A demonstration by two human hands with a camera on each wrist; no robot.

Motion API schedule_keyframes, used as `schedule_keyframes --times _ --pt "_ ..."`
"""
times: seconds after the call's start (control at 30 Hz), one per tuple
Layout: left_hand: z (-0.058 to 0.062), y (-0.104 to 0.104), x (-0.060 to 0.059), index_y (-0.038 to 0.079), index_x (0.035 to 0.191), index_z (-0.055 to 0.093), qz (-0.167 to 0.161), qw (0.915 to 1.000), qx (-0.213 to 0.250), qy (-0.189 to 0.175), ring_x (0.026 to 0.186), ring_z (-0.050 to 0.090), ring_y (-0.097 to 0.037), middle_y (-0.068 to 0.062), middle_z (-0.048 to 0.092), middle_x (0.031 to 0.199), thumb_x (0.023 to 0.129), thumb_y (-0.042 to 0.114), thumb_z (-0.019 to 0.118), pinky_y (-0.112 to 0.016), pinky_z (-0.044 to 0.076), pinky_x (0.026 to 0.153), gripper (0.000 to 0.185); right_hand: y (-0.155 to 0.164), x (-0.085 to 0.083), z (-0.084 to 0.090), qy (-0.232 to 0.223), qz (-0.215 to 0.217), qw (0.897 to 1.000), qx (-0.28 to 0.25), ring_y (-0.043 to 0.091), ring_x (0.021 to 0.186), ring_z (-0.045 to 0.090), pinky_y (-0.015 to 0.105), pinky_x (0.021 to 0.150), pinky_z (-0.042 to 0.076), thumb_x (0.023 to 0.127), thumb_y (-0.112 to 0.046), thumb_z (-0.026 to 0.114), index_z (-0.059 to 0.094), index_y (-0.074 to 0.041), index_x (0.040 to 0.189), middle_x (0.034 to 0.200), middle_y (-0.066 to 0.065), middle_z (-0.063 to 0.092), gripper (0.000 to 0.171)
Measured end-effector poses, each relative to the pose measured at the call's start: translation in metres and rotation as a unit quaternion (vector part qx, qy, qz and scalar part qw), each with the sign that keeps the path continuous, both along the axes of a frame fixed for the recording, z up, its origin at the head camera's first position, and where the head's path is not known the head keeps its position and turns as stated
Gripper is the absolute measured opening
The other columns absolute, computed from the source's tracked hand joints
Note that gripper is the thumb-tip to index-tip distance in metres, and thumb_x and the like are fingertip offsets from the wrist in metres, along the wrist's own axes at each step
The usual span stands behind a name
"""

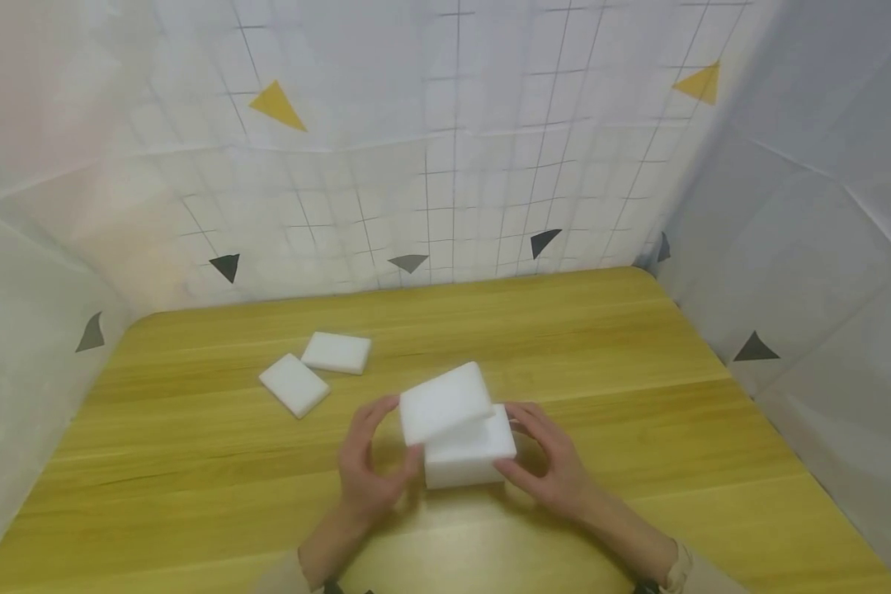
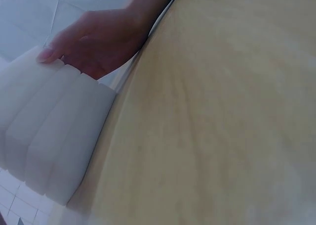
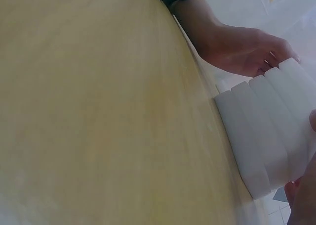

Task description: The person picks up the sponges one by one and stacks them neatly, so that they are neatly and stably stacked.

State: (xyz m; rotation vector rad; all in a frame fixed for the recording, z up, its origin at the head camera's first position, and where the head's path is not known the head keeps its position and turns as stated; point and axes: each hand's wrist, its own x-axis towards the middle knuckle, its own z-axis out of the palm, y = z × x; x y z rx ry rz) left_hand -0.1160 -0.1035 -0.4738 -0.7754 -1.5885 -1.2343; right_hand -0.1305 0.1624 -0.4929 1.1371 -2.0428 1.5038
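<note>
A stack of white sponge blocks (image 1: 464, 466) sits on the table in front of the person, its layers visible edge-on in both wrist views. Skewed across its left part lies a top white sponge block (image 1: 445, 403). The left hand (image 1: 371, 462) pinches that block by its left end, thumb at the near corner and fingers at the far one. On the opposite side, the right hand (image 1: 553, 466) grips the stack's right end between thumb and fingers. In the left wrist view, the right hand's thumb (image 2: 47, 54) presses on an upper layer.
Two more white sponge blocks lie flat at the back left, one nearer (image 1: 294, 385) and one farther (image 1: 337, 352), almost touching. The wooden table (image 1: 601, 346) is bordered by white sheets (image 1: 386, 190) with a grid and coloured triangles.
</note>
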Motion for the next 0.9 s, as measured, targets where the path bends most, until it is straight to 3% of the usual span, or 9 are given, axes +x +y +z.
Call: schedule_keyframes --times 0.2,0.5,0.9 --pt "0.001 0.003 0.002 -0.021 0.112 0.06 0.017 0.9995 -0.024 0.01 0.107 0.064 -0.031 -0.029 0.066 0.11 0.087 0.022 0.073 -0.027 0.05 0.103 0.051 -0.001 0.0 0.001 0.002 0.002 1.0 -0.004 0.017 0.122 0.057 0.027 0.1 0.053 0.075 0.002 0.08 0.051 0.006 0.138 0.129 0.018 0.058 0.069" --pt "0.011 0.01 0.003 -0.023 0.109 0.06 0.004 0.998 -0.03 0.055 0.104 0.065 -0.034 -0.031 0.065 0.108 0.086 0.02 0.072 -0.03 0.052 0.101 0.05 -0.003 0.0 0.006 0.004 -0.005 1.0 0.002 0.016 0.122 0.057 0.027 0.099 0.053 0.074 0.002 0.08 0.052 0.005 0.137 0.129 0.017 0.059 0.069" --pt "0.016 0.014 0.006 -0.023 0.111 0.06 -0.005 0.9982 -0.042 0.043 0.104 0.064 -0.034 -0.031 0.063 0.108 0.087 0.02 0.071 -0.03 0.052 0.102 0.05 -0.005 0.004 0.014 0.012 -0.02 1.0 0.014 0.015 0.121 0.057 0.023 0.101 0.051 0.076 -0.001 0.079 0.054 0.004 0.136 0.128 0.017 0.06 0.065"
